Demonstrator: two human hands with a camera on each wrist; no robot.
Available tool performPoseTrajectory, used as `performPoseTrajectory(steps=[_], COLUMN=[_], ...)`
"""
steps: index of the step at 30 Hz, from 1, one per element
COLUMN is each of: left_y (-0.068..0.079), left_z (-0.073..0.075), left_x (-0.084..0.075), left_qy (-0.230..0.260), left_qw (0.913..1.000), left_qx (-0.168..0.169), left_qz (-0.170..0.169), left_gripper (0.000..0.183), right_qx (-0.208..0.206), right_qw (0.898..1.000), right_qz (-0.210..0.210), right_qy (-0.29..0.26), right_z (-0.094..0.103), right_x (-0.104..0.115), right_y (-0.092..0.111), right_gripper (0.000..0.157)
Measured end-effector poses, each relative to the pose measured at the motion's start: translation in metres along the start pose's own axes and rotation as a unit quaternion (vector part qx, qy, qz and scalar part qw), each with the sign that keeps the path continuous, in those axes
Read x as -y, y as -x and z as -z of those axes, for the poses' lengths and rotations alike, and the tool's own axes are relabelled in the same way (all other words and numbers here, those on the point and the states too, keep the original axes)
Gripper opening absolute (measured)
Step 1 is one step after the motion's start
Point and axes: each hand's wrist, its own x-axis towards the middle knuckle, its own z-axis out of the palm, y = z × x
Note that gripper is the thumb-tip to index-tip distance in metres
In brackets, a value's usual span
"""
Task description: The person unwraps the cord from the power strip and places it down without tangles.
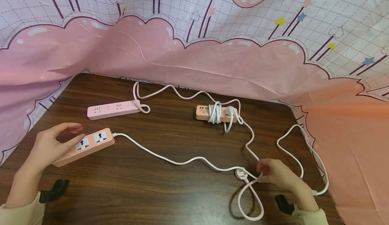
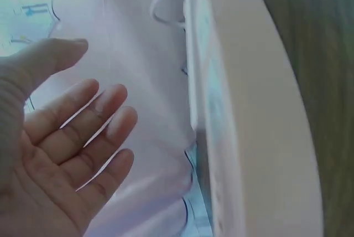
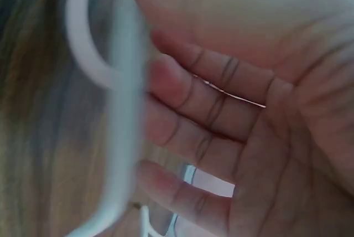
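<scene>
Head view: L hand (image 1: 50, 147) relaxed, holds nothing, alongside peach rectangular plastic power strip (image 1: 91, 147) w/ white sockets, on dark-brown wood-grain table (image 1: 146, 188). R hand (image 1: 278, 174) appears to pinch slim white cord (image 1: 179, 164) from strip, nr pale round plug (image 1: 241, 173).

L wrist view: fingers spread, apart from strip.

R wrist view: fingers part-curled; cord at thumb tip, contact blurred. Step in hand: prob. cord handling. Next move calls for: firm pinch, plug kept clear.

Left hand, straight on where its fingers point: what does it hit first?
Probably the pink power strip. Height is unclear, so the left hand might pass above it. In the head view, its thumb overlaps the peach power strip.
</scene>
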Motion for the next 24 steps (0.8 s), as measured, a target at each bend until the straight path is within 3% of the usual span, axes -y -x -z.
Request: performPoseTrajectory(steps=[3, 10, 18, 24], left_y=[-0.007, -0.023, -0.038, -0.046], left_z=[-0.004, -0.018, -0.036, -0.046], left_x=[-0.023, -0.057, -0.073, -0.082], left_qy=[0.031, 0.047, 0.066, 0.077], left_qw=[0.9994, 0.9977, 0.9944, 0.9925], left_qx=[0.001, 0.045, 0.072, 0.082], left_qz=[-0.016, -0.02, -0.04, -0.048], left_gripper=[0.031, 0.029, 0.032, 0.03], right_qx=[-0.012, -0.123, -0.185, -0.213], right_qw=[1.0, 0.99, 0.981, 0.976], right_qz=[0.02, 0.055, -0.002, -0.002], right_qy=[0.007, 0.045, 0.061, 0.055], right_z=[0.006, 0.023, 0.03, 0.032], right_x=[0.007, 0.025, 0.036, 0.041], right_y=[-0.005, -0.026, -0.052, -0.067], right_gripper=[0.021, 0.016, 0.02, 0.022])
